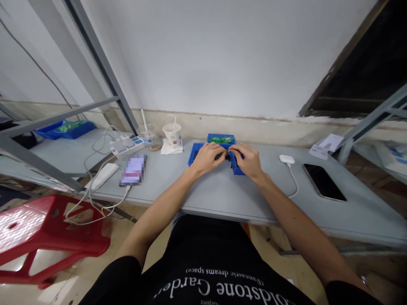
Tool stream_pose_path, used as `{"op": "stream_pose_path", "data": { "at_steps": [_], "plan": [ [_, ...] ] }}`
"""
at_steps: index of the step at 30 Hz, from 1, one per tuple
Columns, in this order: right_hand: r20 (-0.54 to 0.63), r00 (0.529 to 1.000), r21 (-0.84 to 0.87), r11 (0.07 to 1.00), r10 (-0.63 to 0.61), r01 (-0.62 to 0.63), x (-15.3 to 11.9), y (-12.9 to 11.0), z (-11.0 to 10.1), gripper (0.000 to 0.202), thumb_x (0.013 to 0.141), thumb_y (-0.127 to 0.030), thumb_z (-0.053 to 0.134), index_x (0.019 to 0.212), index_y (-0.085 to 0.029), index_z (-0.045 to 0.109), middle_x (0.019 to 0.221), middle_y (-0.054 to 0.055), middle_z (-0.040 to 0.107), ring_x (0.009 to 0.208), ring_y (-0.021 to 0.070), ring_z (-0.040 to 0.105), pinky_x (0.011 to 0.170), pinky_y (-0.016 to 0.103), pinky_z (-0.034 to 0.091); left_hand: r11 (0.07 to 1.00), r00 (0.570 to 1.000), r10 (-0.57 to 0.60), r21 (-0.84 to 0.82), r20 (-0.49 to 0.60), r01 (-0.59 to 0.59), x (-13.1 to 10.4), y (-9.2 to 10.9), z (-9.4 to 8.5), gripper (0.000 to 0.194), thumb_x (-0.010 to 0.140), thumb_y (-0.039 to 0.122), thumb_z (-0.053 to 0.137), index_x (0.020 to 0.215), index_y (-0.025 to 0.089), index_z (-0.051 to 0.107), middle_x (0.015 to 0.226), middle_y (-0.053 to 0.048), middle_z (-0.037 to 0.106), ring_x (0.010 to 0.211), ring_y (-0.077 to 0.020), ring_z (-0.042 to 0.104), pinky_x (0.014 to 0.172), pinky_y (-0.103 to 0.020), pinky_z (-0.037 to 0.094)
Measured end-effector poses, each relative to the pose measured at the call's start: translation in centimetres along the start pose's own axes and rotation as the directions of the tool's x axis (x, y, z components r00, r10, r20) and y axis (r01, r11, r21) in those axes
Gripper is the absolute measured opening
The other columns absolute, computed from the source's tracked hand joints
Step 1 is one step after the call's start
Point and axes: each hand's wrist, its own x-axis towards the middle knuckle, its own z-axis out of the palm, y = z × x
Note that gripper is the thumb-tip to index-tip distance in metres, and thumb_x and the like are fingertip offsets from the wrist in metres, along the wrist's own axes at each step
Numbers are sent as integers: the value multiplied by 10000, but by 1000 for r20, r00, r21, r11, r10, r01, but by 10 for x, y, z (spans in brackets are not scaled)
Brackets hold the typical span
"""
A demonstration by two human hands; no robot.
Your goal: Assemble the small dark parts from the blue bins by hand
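My left hand [209,157] is over a blue bin [192,156], its fingers curled and pinched near small dark parts [218,156]. Close beside it, my right hand [248,160] pinches with thumb and forefinger above a second blue bin [238,170]. The fingertips of both hands nearly meet between the two bins, around small black pieces [227,156]. What exactly each hand grips is too small to make out. Behind them stands another blue bin [221,136] with green material [221,140] in it.
Left of the bins stand a paper cup [173,134] and a clear cup [150,140], both with straws. A power strip [129,146], a blurred phone [133,170] and cables lie further left. To the right are a white charger [286,159] and a dark phone [323,182].
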Motion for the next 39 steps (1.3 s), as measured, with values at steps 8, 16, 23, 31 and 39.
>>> {"op": "stream_pose_path", "data": {
  "at_steps": [8,16,23,31,39],
  "plan": [
    [48,999,-33,999,-6,8,1,-3,0,299,1054,-293,462,1047,-219,751,1016,89,780,957,242,706,945,396,534,999,1000,-27,17,1,27,1,1,1,270,1038,288,485,1021,204,741,1039,-68,764,1016,-233,651,921,-373,453],
    [108,993,-52,997,-56,62,0,2,0,276,1046,-259,465,1111,-217,730,1037,96,761,983,256,690,939,409,526,999,996,-53,-3,-69,53,1,0,3,221,1019,264,521,999,194,729,987,-58,761,958,-220,655,895,-368,458],
    [42,995,0,996,-91,91,-2,5,7,214,1056,-304,488,1038,-227,687,959,85,738,901,251,683,853,393,537,1000,995,-6,-23,-101,4,1,-2,6,170,990,228,550,962,180,710,943,-57,750,916,-215,652,845,-358,453],
    [100,993,46,997,-60,56,-2,2,5,165,1048,-281,492,1071,-230,647,991,80,724,902,238,679,839,375,534,1000,993,-22,-15,-116,20,1,-1,7,169,982,219,542,922,188,697,928,-49,752,915,-213,651,842,-356,444],
    [94,994,36,998,-61,57,-2,4,7,157,1048,-271,486,1031,-229,636,966,78,716,908,240,677,840,370,525,1000,996,7,-20,-92,-9,1,-3,7,177,986,224,534,959,180,703,942,-63,743,906,-207,656,858,-354,459]
  ]
}}
